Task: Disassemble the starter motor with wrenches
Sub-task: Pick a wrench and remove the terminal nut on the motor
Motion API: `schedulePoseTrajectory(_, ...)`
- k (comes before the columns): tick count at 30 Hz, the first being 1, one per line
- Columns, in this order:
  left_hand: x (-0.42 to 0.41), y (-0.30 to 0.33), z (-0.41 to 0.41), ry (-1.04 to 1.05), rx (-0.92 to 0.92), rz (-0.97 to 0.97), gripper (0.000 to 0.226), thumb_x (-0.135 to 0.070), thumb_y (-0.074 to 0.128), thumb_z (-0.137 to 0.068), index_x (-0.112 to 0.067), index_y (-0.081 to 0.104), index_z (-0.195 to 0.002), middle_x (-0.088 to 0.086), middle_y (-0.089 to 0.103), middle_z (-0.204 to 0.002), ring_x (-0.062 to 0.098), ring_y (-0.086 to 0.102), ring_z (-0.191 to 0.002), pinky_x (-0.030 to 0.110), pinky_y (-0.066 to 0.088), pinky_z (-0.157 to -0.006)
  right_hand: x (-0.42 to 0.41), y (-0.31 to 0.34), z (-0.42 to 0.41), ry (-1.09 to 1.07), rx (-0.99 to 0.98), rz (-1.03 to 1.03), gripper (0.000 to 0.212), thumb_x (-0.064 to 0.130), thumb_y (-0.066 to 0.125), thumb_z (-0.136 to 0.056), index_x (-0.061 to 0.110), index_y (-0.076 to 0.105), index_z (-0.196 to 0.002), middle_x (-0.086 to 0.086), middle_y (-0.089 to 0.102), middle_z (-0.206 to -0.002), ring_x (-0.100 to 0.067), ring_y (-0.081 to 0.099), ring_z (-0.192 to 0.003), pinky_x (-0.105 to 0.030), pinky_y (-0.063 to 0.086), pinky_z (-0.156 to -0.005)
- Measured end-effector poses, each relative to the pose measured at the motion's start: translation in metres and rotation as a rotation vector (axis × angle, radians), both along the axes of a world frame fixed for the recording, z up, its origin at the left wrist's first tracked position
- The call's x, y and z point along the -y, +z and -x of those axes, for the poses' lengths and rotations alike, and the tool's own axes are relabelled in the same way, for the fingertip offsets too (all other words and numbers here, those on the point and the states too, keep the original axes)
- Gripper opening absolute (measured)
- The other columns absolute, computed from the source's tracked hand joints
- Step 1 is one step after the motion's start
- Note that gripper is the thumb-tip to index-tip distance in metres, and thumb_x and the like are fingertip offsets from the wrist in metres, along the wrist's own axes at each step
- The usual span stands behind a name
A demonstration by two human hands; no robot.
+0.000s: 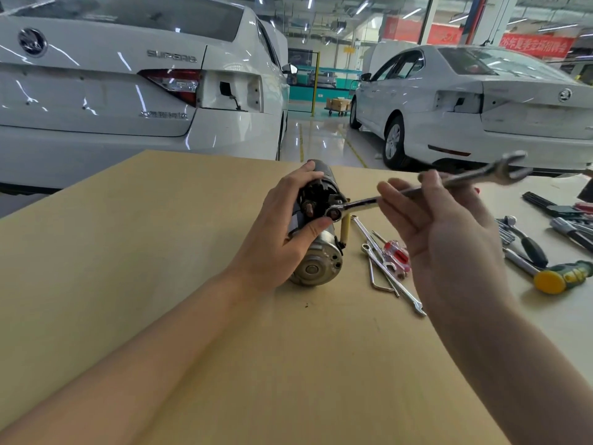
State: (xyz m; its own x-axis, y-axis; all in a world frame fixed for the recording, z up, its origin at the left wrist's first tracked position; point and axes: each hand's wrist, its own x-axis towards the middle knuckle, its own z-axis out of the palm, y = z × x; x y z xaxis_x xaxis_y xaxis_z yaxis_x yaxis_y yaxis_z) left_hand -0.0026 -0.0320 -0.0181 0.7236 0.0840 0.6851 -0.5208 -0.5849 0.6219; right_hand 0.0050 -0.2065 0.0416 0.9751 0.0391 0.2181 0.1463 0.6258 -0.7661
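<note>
The starter motor (319, 261) lies on the tan table (160, 252), its silver end cap toward me and its dark solenoid end farther away. My left hand (288, 226) grips the motor body from the left, thumb near the terminal studs. A chrome combination wrench (426, 187) has its ring end seated on a terminal nut at the solenoid, and its open jaw sticks up to the right. My right hand (449, 226) holds the wrench shaft loosely, with the fingers spread.
Thin wrenches, a hex key and a red-handled screwdriver (396, 255) lie right of the motor. A yellow-headed mallet (560, 277), pliers and more tools sit at the table's right edge. Two white cars (128, 91) stand beyond the table.
</note>
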Motion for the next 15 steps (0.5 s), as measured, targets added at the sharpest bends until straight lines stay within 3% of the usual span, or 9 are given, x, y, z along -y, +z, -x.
schedulePoseTrajectory(3, -0.004, 0.001, 0.001, 0.018, 0.013, -0.003, 0.049, -0.026, 0.062, -0.088, -0.031, 0.040, -0.132, -0.010, 0.037, -0.151, 0.012, 0.038, -0.138, 0.045, 0.037, -0.111, -0.005, 0.009, 0.001, -0.051, 0.210, 0.212, 0.009, 0.013, 0.052, -0.097, 0.012, 0.056, -0.089, -0.010, 0.072, -0.074, -0.022, 0.073, -0.069, -0.027, 0.058, -0.068)
schedulePoseTrajectory(7, -0.005, 0.000, 0.002, 0.018, 0.006, 0.008, 0.053, -0.027, 0.065, -0.086, -0.031, 0.041, -0.132, -0.007, 0.038, -0.151, 0.014, 0.039, -0.139, 0.047, 0.038, -0.110, -0.013, 0.021, -0.003, -0.094, 0.468, 0.468, 0.008, 0.012, 0.053, -0.097, 0.012, 0.058, -0.092, -0.018, 0.069, -0.080, -0.020, 0.071, -0.062, -0.036, 0.060, -0.067)
schedulePoseTrajectory(11, -0.002, 0.001, 0.001, 0.011, -0.004, -0.002, 0.055, -0.029, 0.068, -0.084, -0.030, 0.041, -0.132, -0.008, 0.038, -0.150, 0.016, 0.041, -0.137, 0.044, 0.037, -0.111, -0.024, 0.032, -0.010, -0.114, 0.617, 0.651, 0.008, 0.013, 0.058, -0.095, 0.009, 0.064, -0.095, -0.009, 0.069, -0.075, -0.015, 0.068, -0.056, -0.035, 0.059, -0.065)
schedulePoseTrajectory(13, -0.001, 0.001, 0.000, -0.005, 0.000, -0.006, 0.055, -0.027, 0.070, -0.083, -0.033, 0.041, -0.129, -0.006, 0.044, -0.146, 0.020, 0.046, -0.132, 0.038, 0.039, -0.110, -0.031, 0.038, -0.011, -0.076, 0.694, 0.733, 0.007, 0.013, 0.061, -0.093, 0.010, 0.066, -0.096, -0.005, 0.069, -0.073, -0.009, 0.065, -0.054, -0.029, 0.058, -0.060)
schedulePoseTrajectory(15, 0.001, 0.004, 0.000, -0.006, -0.008, 0.008, 0.052, -0.036, 0.071, -0.080, -0.034, 0.042, -0.124, -0.010, 0.054, -0.128, 0.017, 0.053, -0.120, 0.026, 0.043, -0.102, -0.041, 0.040, -0.010, -0.054, 0.787, 0.844, 0.009, 0.017, 0.063, -0.092, 0.011, 0.069, -0.096, 0.000, 0.068, -0.073, -0.002, 0.062, -0.056, -0.025, 0.054, -0.059)
